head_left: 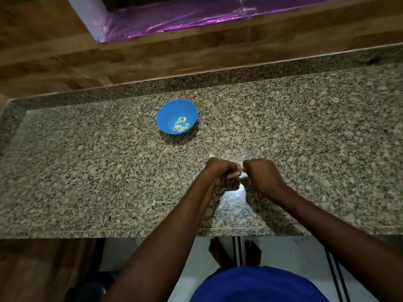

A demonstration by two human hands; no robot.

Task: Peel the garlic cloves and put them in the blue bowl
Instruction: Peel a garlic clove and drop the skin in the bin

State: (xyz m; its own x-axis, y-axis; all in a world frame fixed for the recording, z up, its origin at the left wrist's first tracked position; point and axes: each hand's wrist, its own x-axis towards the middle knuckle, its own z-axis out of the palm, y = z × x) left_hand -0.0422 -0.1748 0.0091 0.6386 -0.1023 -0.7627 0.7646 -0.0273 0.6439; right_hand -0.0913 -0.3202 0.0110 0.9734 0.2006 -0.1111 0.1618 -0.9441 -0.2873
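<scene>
While both hands, left (pixel 222 171) and right (pixel 261 175), pinch a tiny clove (pixel 243 175) near the counter's (pixel 87 171) front edge, it looks light, hard and slippery.

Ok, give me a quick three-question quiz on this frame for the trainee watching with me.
1. True or false: the blue bowl already holds peeled cloves.
2. Multiple choice: the pale garlic clove being worked on is A) in the bowl, B) between the left hand and right hand, C) on the floor.
3. Fill in: the bowl stands on the speckled ____ counter.

Key: 1 true; 2 B; 3 granite.
</scene>
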